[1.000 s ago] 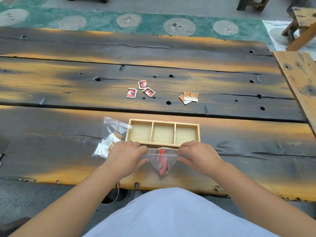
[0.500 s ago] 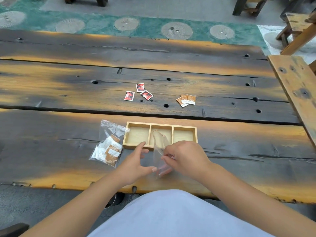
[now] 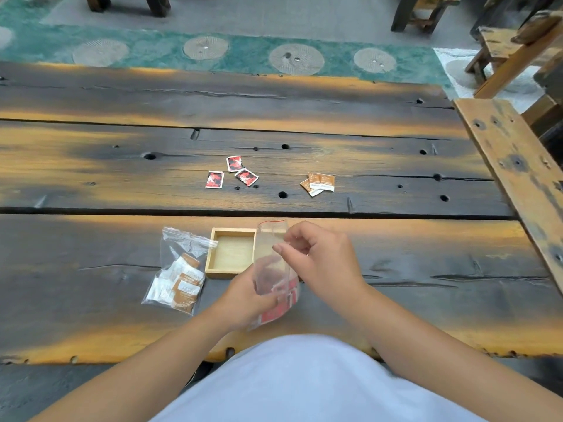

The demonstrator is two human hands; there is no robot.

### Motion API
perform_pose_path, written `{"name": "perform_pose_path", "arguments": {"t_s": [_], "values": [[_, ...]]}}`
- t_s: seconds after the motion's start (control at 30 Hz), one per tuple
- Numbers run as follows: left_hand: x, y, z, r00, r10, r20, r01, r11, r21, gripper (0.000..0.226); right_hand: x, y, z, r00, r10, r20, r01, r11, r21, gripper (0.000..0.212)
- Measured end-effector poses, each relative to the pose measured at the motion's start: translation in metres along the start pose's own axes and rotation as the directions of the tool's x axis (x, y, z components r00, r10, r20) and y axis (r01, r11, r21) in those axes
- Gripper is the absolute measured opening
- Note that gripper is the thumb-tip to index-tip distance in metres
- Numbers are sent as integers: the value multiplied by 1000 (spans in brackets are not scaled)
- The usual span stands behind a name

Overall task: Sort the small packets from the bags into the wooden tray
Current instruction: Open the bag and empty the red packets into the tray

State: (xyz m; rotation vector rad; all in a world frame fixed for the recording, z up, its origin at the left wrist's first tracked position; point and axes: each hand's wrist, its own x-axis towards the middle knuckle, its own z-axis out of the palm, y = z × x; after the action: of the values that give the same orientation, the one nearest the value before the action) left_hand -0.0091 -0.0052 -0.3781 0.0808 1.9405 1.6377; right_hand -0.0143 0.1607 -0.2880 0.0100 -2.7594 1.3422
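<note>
Both hands sit low in the middle of the frame, working one clear bag [image 3: 272, 269] that I see standing roughly upright between them. Left hand [image 3: 243, 300] curls around the bag's lower part, where the red packets inside [image 3: 275, 313] have gathered. Right hand [image 3: 320, 260] is at the bag's upper edge with its fingers curled; they seem to pinch the plastic near the mouth, though I cannot tell exactly where they touch.

Behind the bag lies the wooden tray [image 3: 231, 254]; only its left compartment shows, the others hidden by bag and hand. Just left of the tray, a second clear bag [image 3: 179, 269] lies flat with brown and white packets inside. Higher up, near the frame's centre, three red packets [image 3: 233, 175] lie loose on the dark plank table [image 3: 91, 284], and to their right a small overlapping cluster of brown packets [image 3: 318, 183].
</note>
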Motion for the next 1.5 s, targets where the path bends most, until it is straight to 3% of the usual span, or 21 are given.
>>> {"name": "perform_pose_path", "arguments": {"t_s": [0.17, 0.23, 0.3, 0.33, 0.4, 0.47, 0.6, 0.77, 1.03, 1.5], "values": [[11, 6, -7, 989, -124, 81, 138, 970, -200, 55, 2, 24, 6, 960, 263, 98, -270, 960, 74, 66], [15, 8, -9, 978, -201, 52, 207, 933, -296, 53, -1, 37, 13, 841, 462, 283, -519, 836, 177, 65], [18, 8, -9, 963, -263, 66, 267, 881, -390, 53, -10, 44, 25, 641, 565, 519, -757, 576, 309, 44], [19, 8, -9, 953, -290, 85, 298, 852, -432, 50, -15, 48, 33, 600, 564, 568, -792, 519, 321, 29], [21, 10, -11, 925, -351, 144, 377, 806, -456, 38, -19, 58, 44, 623, 544, 561, -765, 574, 293, 4], [22, 10, -12, 886, -418, 201, 464, 782, -417, 28, -18, 63, 51, 626, 540, 563, -756, 598, 267, 9], [25, 10, -12, 822, -510, 255, 569, 701, -430, 21, -12, 65, 55, 566, 613, 551, -812, 530, 245, 10], [27, 6, -18, 811, -556, 183, 568, 675, -471, 24, -5, 67, 58, 435, 692, 576, -900, 361, 246, 20], [35, 2, -20, 793, -590, 155, 578, 645, -500, 31, 5, 73, 56, 342, 729, 593, -936, 212, 279, 17], [53, 14, -21, 766, -599, 234, 591, 512, -623, 31, 23, 82, 49, 334, 751, 569, -941, 233, 245, 25]]}}
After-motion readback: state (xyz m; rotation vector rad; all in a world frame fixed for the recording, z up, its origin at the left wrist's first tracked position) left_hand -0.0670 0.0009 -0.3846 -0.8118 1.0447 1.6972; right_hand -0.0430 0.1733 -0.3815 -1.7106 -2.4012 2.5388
